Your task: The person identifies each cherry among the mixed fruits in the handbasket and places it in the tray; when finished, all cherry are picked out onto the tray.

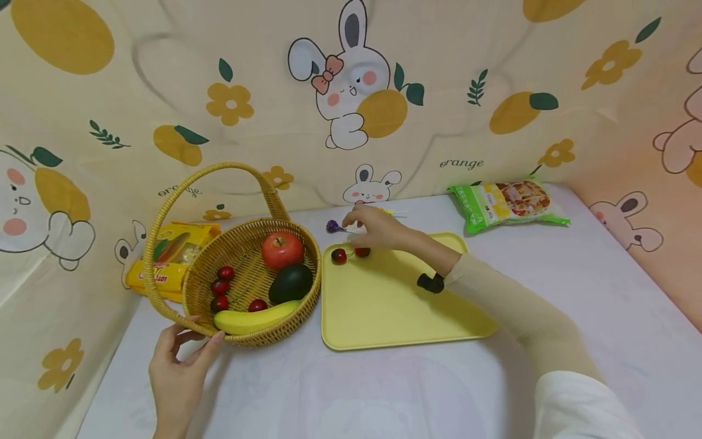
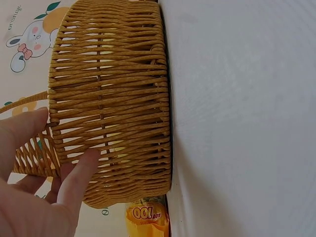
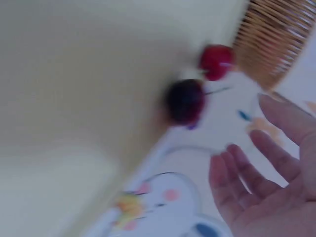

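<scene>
My left hand grips the wicker basket at the front left, thumb and fingers around its rim at the handle's foot. In the basket lie a red apple, a dark avocado, a banana and several cherries. Over the back left corner of the yellow tray is my right hand, its loosely bent fingers holding nothing in the right wrist view. Two cherries sit at that corner, one partly covered by the hand in the head view.
A purple-wrapped lollipop lies behind the tray, and a yellow one is partly hidden by my right hand. A green snack bag lies at the back right. Behind the basket, a yellow snack bag leans near the printed cloth wall.
</scene>
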Demonstrator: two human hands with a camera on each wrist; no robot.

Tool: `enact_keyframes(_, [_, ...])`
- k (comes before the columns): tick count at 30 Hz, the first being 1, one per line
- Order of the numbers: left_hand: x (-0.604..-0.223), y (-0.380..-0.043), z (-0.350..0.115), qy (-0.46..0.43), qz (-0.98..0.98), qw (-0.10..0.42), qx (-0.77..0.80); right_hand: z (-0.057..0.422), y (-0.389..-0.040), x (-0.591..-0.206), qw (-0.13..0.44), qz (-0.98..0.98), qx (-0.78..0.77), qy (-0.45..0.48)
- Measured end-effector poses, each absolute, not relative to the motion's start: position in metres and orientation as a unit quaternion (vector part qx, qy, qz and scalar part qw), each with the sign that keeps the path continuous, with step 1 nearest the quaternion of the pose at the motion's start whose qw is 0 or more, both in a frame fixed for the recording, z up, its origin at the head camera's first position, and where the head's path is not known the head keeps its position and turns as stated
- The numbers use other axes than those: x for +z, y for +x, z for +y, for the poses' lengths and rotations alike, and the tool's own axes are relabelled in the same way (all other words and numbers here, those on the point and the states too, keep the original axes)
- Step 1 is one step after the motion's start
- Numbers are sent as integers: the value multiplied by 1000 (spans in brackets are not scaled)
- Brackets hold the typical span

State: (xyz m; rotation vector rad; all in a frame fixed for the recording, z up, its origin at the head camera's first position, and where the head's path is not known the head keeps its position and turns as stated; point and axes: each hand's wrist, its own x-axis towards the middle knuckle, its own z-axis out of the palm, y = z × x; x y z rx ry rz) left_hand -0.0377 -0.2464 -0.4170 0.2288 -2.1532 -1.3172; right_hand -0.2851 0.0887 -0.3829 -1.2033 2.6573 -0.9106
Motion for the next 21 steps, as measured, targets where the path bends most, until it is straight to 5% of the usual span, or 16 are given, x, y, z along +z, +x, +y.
enact_keyframes(4, [-416,-37,-245,81,-810,302,-496,55,-282,-357,26,825,-362,-433])
enact_keyframes(8, [-415,-37,-245,76,-809,304,-497,3,-276,-328,87,763,-415,-487])
enact_keyframes(14, [-416,-37,-247,74,-807,308,-499,-75,-271,-296,295,694,-376,-539])
enact_keyframes(21, [-417,-38,-248,63,-809,308,-497,-123,-269,-303,498,670,-309,-455])
